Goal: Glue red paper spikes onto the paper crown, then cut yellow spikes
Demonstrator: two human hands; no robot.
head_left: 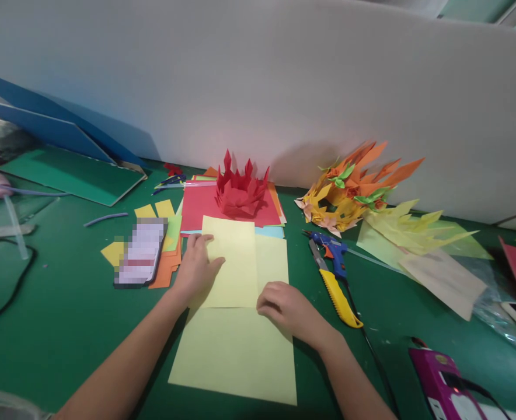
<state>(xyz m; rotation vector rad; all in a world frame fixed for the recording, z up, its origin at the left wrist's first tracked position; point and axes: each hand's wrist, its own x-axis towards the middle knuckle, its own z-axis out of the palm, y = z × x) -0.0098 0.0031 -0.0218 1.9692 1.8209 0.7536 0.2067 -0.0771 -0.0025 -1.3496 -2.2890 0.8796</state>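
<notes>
A large pale yellow paper sheet (236,344) lies on the green table (65,315) in front of me, with a folded flap (234,262) turned over its upper part. My left hand (195,269) lies flat on the flap's left edge, fingers stretched out. My right hand (284,308) rests at the flap's lower right corner with fingers curled and pressed down on the paper fold.
A red folded paper crown (240,189) sits on red sheets behind the paper. A phone (140,252) on coloured paper scraps lies left. A yellow utility knife (337,291) and blue glue gun (334,248) lie right, with orange and yellow paper flowers (354,186) beyond. A magenta device (442,385) is at lower right.
</notes>
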